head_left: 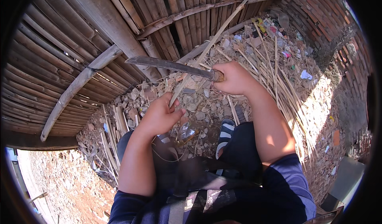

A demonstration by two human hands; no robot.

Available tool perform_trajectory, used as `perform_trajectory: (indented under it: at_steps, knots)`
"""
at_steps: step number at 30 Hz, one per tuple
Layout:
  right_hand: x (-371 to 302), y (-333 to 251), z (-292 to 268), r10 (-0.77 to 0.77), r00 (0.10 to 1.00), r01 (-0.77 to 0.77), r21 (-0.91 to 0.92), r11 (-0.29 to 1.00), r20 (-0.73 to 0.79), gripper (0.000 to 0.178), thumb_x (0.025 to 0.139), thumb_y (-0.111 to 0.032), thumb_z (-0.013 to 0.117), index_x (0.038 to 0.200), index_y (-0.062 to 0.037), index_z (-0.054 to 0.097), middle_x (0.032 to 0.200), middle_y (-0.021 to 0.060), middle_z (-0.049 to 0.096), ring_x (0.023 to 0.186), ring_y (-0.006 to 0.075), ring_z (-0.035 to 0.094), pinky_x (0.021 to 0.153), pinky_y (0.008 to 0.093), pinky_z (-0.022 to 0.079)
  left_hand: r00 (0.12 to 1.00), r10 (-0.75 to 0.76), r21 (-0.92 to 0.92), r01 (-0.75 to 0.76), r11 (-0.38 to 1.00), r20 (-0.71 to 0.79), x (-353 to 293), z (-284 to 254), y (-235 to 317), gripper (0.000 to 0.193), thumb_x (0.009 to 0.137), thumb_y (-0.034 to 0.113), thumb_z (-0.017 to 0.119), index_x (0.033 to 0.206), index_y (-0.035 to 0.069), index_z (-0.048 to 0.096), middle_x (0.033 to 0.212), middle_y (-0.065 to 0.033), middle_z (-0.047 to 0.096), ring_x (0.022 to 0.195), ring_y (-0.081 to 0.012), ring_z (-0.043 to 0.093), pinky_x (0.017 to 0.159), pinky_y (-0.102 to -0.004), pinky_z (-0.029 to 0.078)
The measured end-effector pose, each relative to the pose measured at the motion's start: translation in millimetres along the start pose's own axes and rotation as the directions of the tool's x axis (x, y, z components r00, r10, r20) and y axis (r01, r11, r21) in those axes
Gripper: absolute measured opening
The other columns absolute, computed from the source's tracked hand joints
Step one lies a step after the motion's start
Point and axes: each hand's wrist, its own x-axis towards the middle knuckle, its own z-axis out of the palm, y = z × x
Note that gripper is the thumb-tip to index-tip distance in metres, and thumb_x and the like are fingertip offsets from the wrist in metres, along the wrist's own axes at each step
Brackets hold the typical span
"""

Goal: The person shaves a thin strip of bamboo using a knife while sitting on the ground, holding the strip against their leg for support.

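Observation:
A machete point(171, 65) with a dark, worn blade is gripped by its short handle in my right hand point(234, 79). Its blade points left and crosses over a long, thin bamboo strip point(217, 37). My left hand point(159, 114) pinches the lower end of that strip between thumb and fingers. From there the strip slants away up and to the right, toward the bamboo wall. Whether the blade touches the strip, I cannot tell.
A bamboo slat wall point(47, 65) with curved poles rises ahead and left. Split bamboo strips point(278, 85) lie in a heap at right, with more strips point(109, 144) at left. Stones and litter cover the ground. A brick wall point(318, 9) stands at far right. A clear plastic bag point(187, 133) lies between my feet.

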Motion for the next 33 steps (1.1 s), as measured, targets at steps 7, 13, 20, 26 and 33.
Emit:
perform_trajectory:
  at_steps: [7, 13, 20, 26, 33]
  knots:
    - [-10, -21, -5, 0.099, 0.988, -0.123, -0.220, 0.968, -0.117, 0.035, 0.078, -0.029, 0.080, 0.103, -0.0056, 0.072, 0.085, 0.0206, 0.071, 0.082, 0.0398, 0.071, 0.073, 0.0451, 0.055, 0.999, -0.043, -0.053, 0.043, 0.998, -0.013, 2, 0, -4, 0.034, 0.087, 0.021, 0.083, 0.098, 0.001, 0.057, 0.087, -0.0005, 0.053, 0.079, -0.0077, 0.048, 0.068, -0.0264, 0.044]
    - [-7, -18, 2, -0.079, 0.987, 0.077, -0.017, 0.997, -0.143, 0.042, 0.078, -0.034, 0.081, 0.106, -0.0029, 0.071, 0.083, 0.0234, 0.070, 0.081, 0.0422, 0.069, 0.073, 0.0472, 0.055, 0.998, -0.045, -0.109, 0.041, 0.993, -0.036, 1, -1, -4, 0.037, 0.088, 0.020, 0.082, 0.107, -0.002, 0.058, 0.095, -0.0032, 0.059, 0.084, -0.0092, 0.054, 0.075, -0.0269, 0.048]
    - [-14, -27, -5, -0.192, 0.942, 0.119, -0.261, 0.958, -0.277, 0.039, 0.079, -0.038, 0.079, 0.104, -0.0089, 0.069, 0.082, 0.0190, 0.070, 0.082, 0.0419, 0.069, 0.070, 0.0503, 0.053, 0.998, -0.017, -0.114, 0.010, 0.993, -0.063, 0, -3, 2, 0.041, 0.090, 0.018, 0.081, 0.115, -0.006, 0.060, 0.101, -0.0059, 0.065, 0.094, -0.0112, 0.061, 0.082, -0.0283, 0.053]
    - [-14, -34, -2, -0.156, 0.965, 0.084, -0.315, 0.945, -0.210, 0.033, 0.076, -0.032, 0.078, 0.099, -0.0108, 0.068, 0.082, 0.0161, 0.070, 0.082, 0.0393, 0.069, 0.071, 0.0503, 0.053, 0.999, -0.023, -0.082, 0.019, 0.996, -0.041, 2, -1, -2, 0.042, 0.089, 0.019, 0.082, 0.115, -0.005, 0.059, 0.101, -0.0079, 0.065, 0.093, -0.0120, 0.062, 0.082, -0.0299, 0.054]
    - [-4, -19, -2, 0.044, 0.993, -0.053, -0.081, 0.995, -0.110, 0.031, 0.076, -0.024, 0.077, 0.103, -0.0081, 0.071, 0.087, 0.0172, 0.073, 0.083, 0.0370, 0.071, 0.073, 0.0453, 0.056, 0.997, -0.056, 0.001, 0.056, 0.998, 0.052, -5, -9, 13, 0.035, 0.086, 0.017, 0.083, 0.104, -0.001, 0.058, 0.080, -0.0028, 0.057, 0.074, -0.0101, 0.054, 0.067, -0.0288, 0.047]
